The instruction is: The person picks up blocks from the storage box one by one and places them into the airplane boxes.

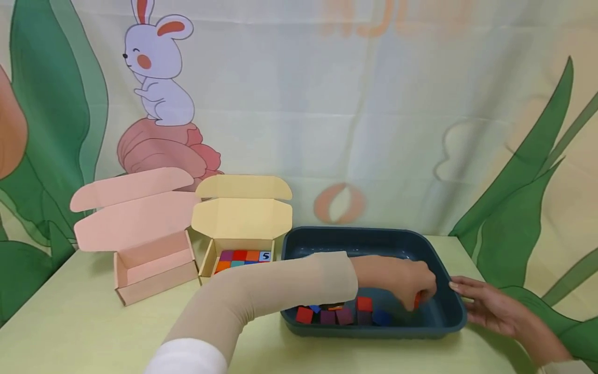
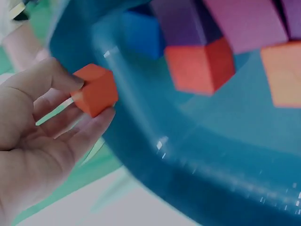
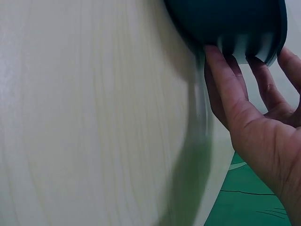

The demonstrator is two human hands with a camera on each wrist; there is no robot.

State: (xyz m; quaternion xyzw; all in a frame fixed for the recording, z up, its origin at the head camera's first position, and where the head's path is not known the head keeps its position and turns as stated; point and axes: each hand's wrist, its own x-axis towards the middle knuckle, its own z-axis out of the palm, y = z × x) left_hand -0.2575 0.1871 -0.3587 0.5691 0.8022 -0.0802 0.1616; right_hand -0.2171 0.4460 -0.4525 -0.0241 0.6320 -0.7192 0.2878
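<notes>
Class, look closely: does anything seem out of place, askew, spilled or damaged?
The open pink cardboard box sits askew, angled beside the straighter open yellow cardboard box. Inside, a pale-blue square marked 5 stands out among plain colours. Nothing looks spilled.

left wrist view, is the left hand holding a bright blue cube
No, the left hand holds a small orange-red cube between its thumb and fingers.

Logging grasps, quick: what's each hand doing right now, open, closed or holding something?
Left hand: closed, pinching an orange-red cube.
Right hand: open, fingers touching the outside of the glossy dark-blue rectangular tub.
</notes>
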